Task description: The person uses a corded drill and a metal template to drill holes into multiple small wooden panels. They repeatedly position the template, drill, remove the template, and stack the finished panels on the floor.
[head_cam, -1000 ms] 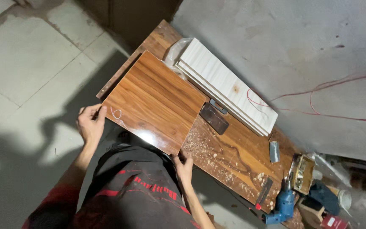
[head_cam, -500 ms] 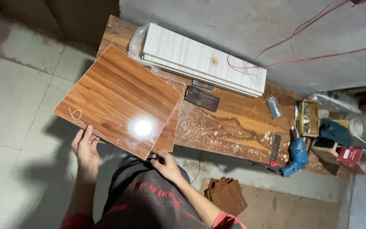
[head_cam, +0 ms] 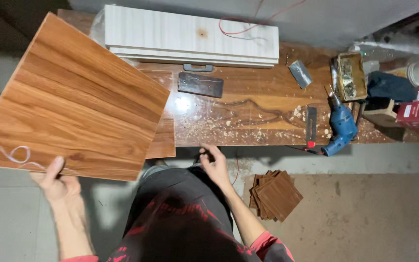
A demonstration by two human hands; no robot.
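My left hand (head_cam: pixel 59 184) grips the near edge of a large square brown wood-grain board (head_cam: pixel 78 106), thumb on top. It holds the board up, tilted, over the left end of the workbench (head_cam: pixel 248 111). The board has a white scribble near its near-left corner. A second brown panel (head_cam: pixel 163 143) lies on the bench, partly hidden under the held board. My right hand (head_cam: pixel 214 165) is off the board at the bench's front edge. Its fingers are curled and seem to pinch a thin dark pencil-like tool (head_cam: pixel 199 157).
Long white planks (head_cam: pixel 190 36) lie stacked along the bench's far side, with a dark metal plate (head_cam: pixel 201 85) in front. A blue drill (head_cam: pixel 340 126), an open box of screws (head_cam: pixel 351 75) and a red box (head_cam: pixel 413 114) crowd the right end. Small brown squares (head_cam: pixel 275 194) are stacked on the floor. Sawdust covers the bench.
The board has swung up and left, off the bench. My right hand let go of its corner and now sits at the bench edge. The view has moved closer.
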